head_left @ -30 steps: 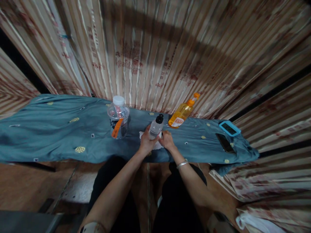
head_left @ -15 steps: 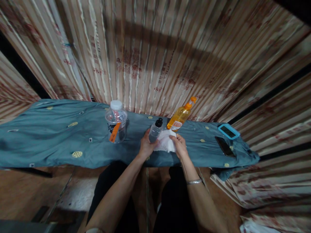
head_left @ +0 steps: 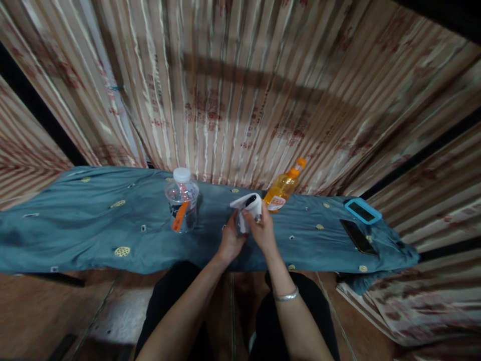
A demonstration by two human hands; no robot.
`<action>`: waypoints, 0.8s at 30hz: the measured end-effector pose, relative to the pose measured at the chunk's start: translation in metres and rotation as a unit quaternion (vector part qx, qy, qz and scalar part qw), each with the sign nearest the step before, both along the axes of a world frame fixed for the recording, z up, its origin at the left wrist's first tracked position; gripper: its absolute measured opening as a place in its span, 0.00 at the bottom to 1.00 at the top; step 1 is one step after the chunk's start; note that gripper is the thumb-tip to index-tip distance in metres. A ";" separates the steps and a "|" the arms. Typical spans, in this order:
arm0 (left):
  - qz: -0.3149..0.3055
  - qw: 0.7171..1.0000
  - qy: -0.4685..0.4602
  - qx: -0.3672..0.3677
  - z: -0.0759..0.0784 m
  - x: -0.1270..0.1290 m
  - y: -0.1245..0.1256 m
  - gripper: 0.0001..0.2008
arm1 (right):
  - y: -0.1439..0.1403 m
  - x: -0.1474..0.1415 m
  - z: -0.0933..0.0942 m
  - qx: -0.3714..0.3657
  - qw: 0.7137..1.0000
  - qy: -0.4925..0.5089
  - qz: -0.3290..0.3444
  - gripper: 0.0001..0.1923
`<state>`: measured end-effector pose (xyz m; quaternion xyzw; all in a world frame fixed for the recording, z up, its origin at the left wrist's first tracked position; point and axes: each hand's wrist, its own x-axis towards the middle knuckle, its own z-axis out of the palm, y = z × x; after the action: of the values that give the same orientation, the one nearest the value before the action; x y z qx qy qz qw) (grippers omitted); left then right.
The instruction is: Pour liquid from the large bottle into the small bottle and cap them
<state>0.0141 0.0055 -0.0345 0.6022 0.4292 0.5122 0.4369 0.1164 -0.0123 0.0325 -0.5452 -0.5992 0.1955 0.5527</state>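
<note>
My left hand (head_left: 230, 241) is closed around the lower part of a small clear bottle with a black cap (head_left: 250, 200), held over the near middle of the table. Wrapped about the bottle's top and right side is a white cloth or tissue (head_left: 256, 205). My right hand (head_left: 263, 229) presses this cloth against the bottle, thumb in front and fingers behind. Much of the bottle's body is hidden by the cloth and fingers. Just behind my right hand stands an orange pump bottle (head_left: 281, 189), part full of amber liquid.
A clear plastic tub (head_left: 184, 198) holding a white-lidded container stands to the left. On the right lie a blue-framed device (head_left: 363, 211) and a dark phone (head_left: 357, 236). A teal patterned cloth (head_left: 93, 215) covers the narrow table, and a striped curtain (head_left: 218, 100) hangs behind.
My right hand has moved left and brought the white cloth up around the bottle's capped top. The bottle's cap, bare before, is now partly covered. The view has shifted slightly.
</note>
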 end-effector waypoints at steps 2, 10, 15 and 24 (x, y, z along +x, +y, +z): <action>-0.004 1.000 0.004 -0.002 -0.001 0.001 0.000 0.39 | 0.015 0.007 0.003 -0.014 1.000 -0.006 0.015 0.17; -0.014 0.999 -0.031 -0.009 -0.002 0.000 -0.003 0.39 | 0.031 -0.006 -0.004 -0.007 0.999 0.013 -0.038 0.18; -0.048 0.997 -0.043 -0.052 0.009 -0.005 -0.006 0.40 | 0.015 -0.003 -0.011 0.020 0.998 0.056 -0.008 0.19; -0.050 0.995 -0.056 -0.069 0.027 -0.011 -0.004 0.30 | 0.002 0.009 -0.040 0.046 0.986 0.130 0.094 0.20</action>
<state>0.0033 0.0012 -0.0072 0.5616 0.4083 0.4914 0.5257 0.1259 -0.0107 -0.0073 -0.4303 -0.5788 0.2877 0.6302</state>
